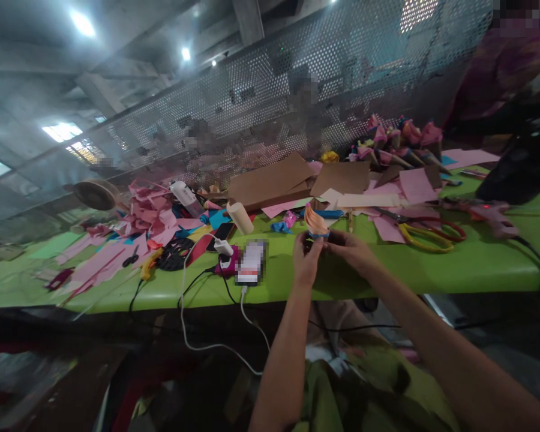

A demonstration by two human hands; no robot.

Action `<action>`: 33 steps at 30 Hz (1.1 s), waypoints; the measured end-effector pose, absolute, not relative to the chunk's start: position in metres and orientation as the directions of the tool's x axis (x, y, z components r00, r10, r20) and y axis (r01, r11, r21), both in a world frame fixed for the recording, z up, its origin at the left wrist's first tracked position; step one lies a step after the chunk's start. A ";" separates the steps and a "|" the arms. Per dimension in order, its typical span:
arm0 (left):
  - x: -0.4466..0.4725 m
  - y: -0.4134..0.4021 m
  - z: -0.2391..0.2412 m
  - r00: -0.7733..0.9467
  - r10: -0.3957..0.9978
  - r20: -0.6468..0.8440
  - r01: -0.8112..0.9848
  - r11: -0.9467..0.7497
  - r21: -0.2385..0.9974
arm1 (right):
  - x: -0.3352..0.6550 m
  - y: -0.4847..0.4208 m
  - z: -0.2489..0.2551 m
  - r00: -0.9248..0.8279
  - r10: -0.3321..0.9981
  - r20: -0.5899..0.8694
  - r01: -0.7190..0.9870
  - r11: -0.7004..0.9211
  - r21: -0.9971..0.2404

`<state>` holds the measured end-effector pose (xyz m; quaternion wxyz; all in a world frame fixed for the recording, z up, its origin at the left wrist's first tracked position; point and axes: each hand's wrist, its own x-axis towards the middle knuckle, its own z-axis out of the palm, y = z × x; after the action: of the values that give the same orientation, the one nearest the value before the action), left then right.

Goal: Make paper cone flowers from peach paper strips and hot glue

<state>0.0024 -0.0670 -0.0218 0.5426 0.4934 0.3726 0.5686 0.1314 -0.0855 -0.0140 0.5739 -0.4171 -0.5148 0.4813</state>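
My left hand (pixel 306 259) and my right hand (pixel 350 247) meet over the green table (pixel 454 264), both pinched on a small paper craft flower (pixel 315 222) with peach petals, a pink tip and a blue base. The flower stands upright between my fingertips. My fingers are curled around its lower part, which they partly hide.
Pink and blue paper scraps (pixel 144 222), brown cardboard sheets (pixel 270 180), yellow and red scissors (pixel 425 235), a glue gun (pixel 495 215), a phone on a white cable (pixel 251 264) and finished paper flowers (pixel 400 141) cover the table. A person (pixel 508 78) stands at far right.
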 end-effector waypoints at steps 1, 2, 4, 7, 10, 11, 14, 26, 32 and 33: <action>0.002 -0.068 -0.021 0.073 0.985 0.158 -0.251 -0.135 0.958 | 0.132 -0.085 -0.015 0.006 0.982 0.190 -0.125 0.190 -0.974; 0.002 -0.068 -0.020 0.076 0.984 0.160 -0.256 -0.135 0.957 | 0.132 -0.085 -0.015 0.006 0.981 0.192 -0.127 0.191 -0.973; 0.002 -0.068 -0.019 0.091 0.984 0.156 -0.270 -0.127 0.955 | 0.133 -0.084 -0.016 0.009 0.981 0.193 -0.128 0.192 -0.973; 0.002 -0.068 -0.018 0.112 0.984 0.142 -0.282 -0.106 0.954 | 0.133 -0.083 -0.018 0.012 0.982 0.190 -0.132 0.190 -0.973; 0.003 -0.068 -0.018 0.108 0.985 0.135 -0.284 -0.100 0.954 | 0.131 -0.083 -0.019 0.013 0.983 0.186 -0.142 0.186 -0.972; 0.003 -0.068 -0.017 0.100 0.985 0.138 -0.283 -0.105 0.953 | 0.131 -0.083 -0.019 0.014 0.983 0.185 -0.147 0.185 -0.972; 0.002 -0.068 -0.017 0.084 0.985 0.150 -0.270 -0.122 0.955 | 0.129 -0.082 -0.020 0.029 0.981 0.191 -0.167 0.194 -0.967; 0.005 -0.059 -0.027 0.289 0.934 0.207 0.077 -0.239 0.968 | 0.139 -0.075 -0.023 0.310 0.913 0.266 -0.199 0.336 -0.921; 0.007 -0.059 -0.025 0.273 0.939 0.208 0.190 -0.265 0.946 | 0.136 -0.074 -0.026 0.284 0.917 0.281 -0.170 0.337 -0.926; 0.007 -0.059 -0.024 0.270 0.941 0.205 0.201 -0.263 0.944 | 0.137 -0.075 -0.026 0.276 0.918 0.285 -0.155 0.335 -0.929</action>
<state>0.0073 -0.0595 -0.0240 0.4323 0.6694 0.4264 0.4281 0.1365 -0.0748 -0.0260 0.6793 -0.4202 -0.4539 0.3950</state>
